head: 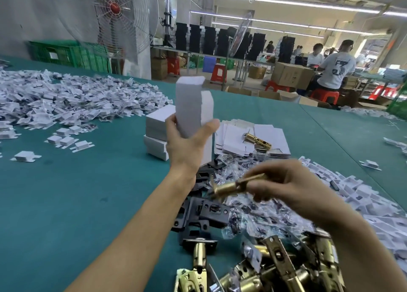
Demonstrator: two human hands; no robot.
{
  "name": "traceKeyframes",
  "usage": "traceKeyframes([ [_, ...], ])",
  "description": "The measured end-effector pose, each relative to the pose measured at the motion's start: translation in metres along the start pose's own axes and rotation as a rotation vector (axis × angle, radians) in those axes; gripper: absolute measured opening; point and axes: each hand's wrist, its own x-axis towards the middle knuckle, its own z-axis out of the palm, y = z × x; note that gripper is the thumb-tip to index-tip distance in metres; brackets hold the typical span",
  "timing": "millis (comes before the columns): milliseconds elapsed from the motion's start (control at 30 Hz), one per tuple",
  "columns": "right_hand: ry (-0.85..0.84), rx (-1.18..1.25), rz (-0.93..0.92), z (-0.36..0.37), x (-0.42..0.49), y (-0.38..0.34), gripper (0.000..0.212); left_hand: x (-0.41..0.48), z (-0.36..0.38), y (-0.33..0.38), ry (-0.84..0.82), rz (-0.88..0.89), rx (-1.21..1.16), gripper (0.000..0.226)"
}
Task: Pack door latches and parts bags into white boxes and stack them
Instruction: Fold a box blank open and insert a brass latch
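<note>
Left hand (187, 146) raised over the middle of the worktop (77, 192), grip clamped on the lower part of a white box (191, 106): thumb on the right side, fingers round the left. Box is upright, off the surface, and its top flap looks raised.

Right hand (286, 186) is lower and nearer the near edge. Its grip is pinched on a brass latch (233, 187), which lies roughly level with the bolt end pointing left. It is blurred, so finger detail is unclear.

A stack of white boxes (157, 133) sits on the worktop just behind the left hand. Flat box blanks (235, 137) lie to the right of the stack with a second brass latch (257, 140) on top.

Parts bags (253, 216) are heaped under the right hand, with black latch plates (207, 212) touching their left side. A pile of brass latches (275, 269) sits at the near edge.

Loose white card inserts (66, 100) are spread over the far left of the worktop, and more inserts (363, 197) lie along the right side.
</note>
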Motion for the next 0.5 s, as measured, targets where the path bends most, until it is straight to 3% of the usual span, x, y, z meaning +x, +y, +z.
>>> traceKeyframes([
  [67,0.263,0.094,-0.017,-0.014,-0.003,0.004,0.018,-0.002,-0.002,-0.006,-0.062,0.041,0.112,0.079],
  [233,0.822,0.112,-0.153,-0.034,-0.010,0.001,0.016,-0.014,0.003,-0.022,-0.487,0.136,0.380,0.074],
  [333,0.923,0.147,-0.214,-0.039,-0.019,-0.010,0.024,-0.021,0.005,-0.029,-0.604,0.130,0.420,0.076],
  [500,0.874,0.063,-0.268,-0.027,-0.021,-0.028,0.020,-0.031,0.011,-0.030,-0.693,0.115,0.349,0.079],
])
